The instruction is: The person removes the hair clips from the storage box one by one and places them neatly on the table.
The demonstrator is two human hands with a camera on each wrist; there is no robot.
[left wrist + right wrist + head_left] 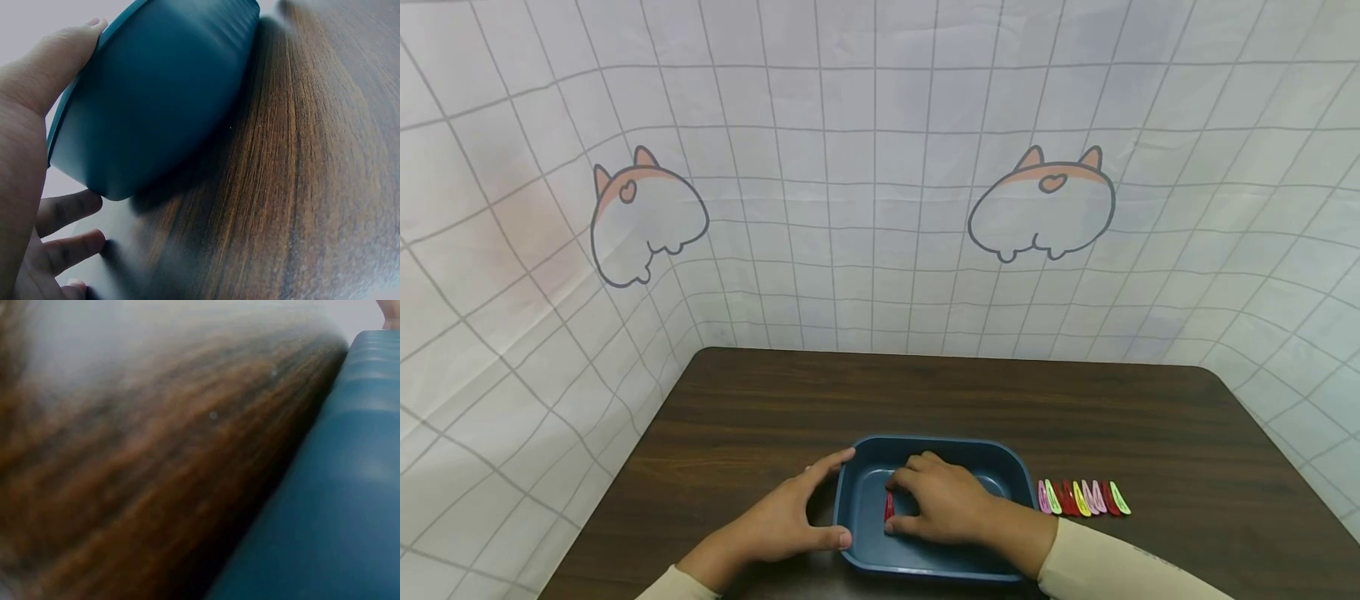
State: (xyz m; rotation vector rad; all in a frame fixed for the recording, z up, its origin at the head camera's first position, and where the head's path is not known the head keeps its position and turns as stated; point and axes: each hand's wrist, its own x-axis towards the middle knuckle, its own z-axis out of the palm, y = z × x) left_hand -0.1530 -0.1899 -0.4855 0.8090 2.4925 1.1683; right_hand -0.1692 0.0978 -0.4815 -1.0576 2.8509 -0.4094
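A blue plastic basin [865, 557] sits on the table in the head view. My left hand [782, 517] is at its left side, thumb and fingers spread along the rim. In the left wrist view the thumb [69, 53] rests by the rim, and a fingertip is right at the basin's corner. My right hand [943, 504] reaches down inside the basin. Between its thumb and forefinger it pinches a red hair clip [889, 506], close over the basin floor. The other right fingers are curled and partly hidden. The right wrist view shows only the basin's outer wall [350, 487] and table.
A row of several snap hair clips [1082, 497] in pink, green, red and yellow lies just right of the basin. The dark wood table [775, 400] is bordered by a white gridded curtain [880, 250] at the back and sides.
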